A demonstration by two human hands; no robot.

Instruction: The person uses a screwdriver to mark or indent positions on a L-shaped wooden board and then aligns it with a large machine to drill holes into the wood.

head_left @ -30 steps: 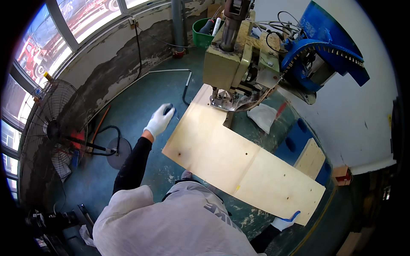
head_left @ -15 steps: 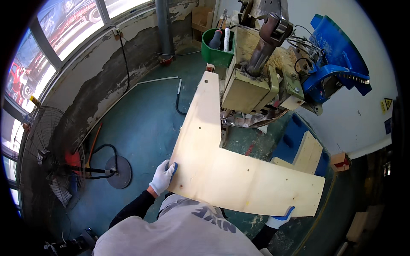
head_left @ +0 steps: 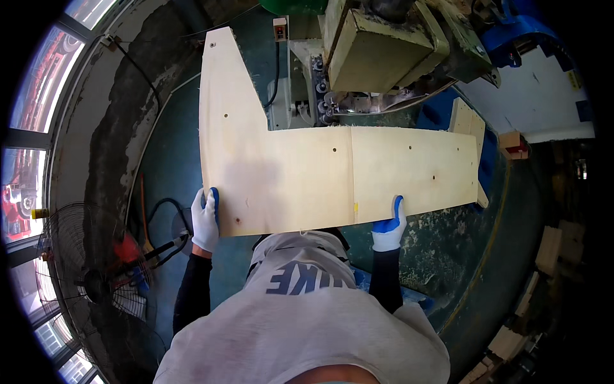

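Note:
A large L-shaped plywood panel (head_left: 300, 176) lies level in front of my body, pale, with several small holes and a seam across it. My left hand (head_left: 205, 219), in a white glove with blue on the palm side, grips its left edge near the lower corner, thumb on top. My right hand (head_left: 390, 227), gloved the same way, grips the near edge right of the middle, thumb laid over the face. The fingers under the panel are hidden on both sides. Past the panel's inner corner stands a woodworking machine (head_left: 377, 51) with a cream housing, apart from it.
A wire-guard floor fan (head_left: 96, 285) stands at the left by the windows. Behind the panel's right end are stacked wooden pieces (head_left: 467, 121) on a blue surface. More wood offcuts (head_left: 549, 249) lie at the far right. A small switch box (head_left: 279, 30) is mounted beside the machine.
The panel has swung leftward and moved away from the machine, its narrow arm now further left. My right hand has slid inward along the near edge; my left hand keeps its corner.

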